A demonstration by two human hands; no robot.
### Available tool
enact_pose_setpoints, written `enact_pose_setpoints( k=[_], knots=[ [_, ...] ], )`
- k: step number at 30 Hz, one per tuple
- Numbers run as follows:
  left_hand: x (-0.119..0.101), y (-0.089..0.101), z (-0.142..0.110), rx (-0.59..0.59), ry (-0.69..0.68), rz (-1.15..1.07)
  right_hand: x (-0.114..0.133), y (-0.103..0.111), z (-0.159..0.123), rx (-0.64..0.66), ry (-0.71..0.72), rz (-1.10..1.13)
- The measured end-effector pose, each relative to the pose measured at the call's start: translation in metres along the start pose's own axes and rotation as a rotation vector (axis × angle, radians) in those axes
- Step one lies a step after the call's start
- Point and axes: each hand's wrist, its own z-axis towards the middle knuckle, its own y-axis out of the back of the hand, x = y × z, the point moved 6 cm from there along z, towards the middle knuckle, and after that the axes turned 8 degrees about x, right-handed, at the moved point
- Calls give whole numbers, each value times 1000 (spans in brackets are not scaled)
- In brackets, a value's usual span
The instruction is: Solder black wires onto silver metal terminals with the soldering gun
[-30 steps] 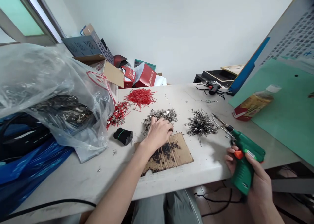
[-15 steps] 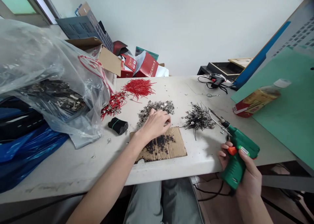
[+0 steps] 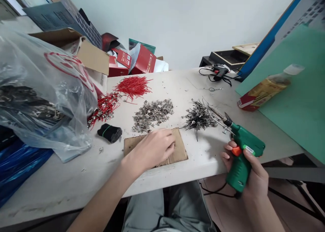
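The right hand (image 3: 245, 167) grips the green soldering gun (image 3: 246, 147) by its handle, tip directed far and left, near the black wires (image 3: 200, 116). The left hand (image 3: 158, 147) is over the cardboard (image 3: 181, 145) at the near edge of the tabletop (image 3: 203, 164), fingers curled narrow; whether they pinch anything cannot be told. The metal terminals (image 3: 153, 114) lie just beyond the cardboard. The black bundle (image 3: 110, 133) lies left of it.
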Motion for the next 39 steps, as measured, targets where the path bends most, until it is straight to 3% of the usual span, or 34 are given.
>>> enact_pose_setpoints(
  k=[5, 10, 19, 26, 34, 39],
  knots=[
    [7, -2, -4, -25, 57, 2, 1, -1, -1, -9, 0, -7],
    [-7, 3, -15, -90, 88, -7, 3, -3, 0, -5, 9, -19],
    [-10, -27, -20, -85, 59, 54, 4, -2, -2, 26, 19, 9],
    [-3, -15, -21, -104, 181, 31, 3, -3, -2, -5, 19, 23],
    [-5, -14, -2, -64, 197, 101, 4, -3, -3, -18, 21, 14],
    [-2, -12, -6, -65, 231, 65, 4, -4, -3, -3, 21, 9]
  ],
)
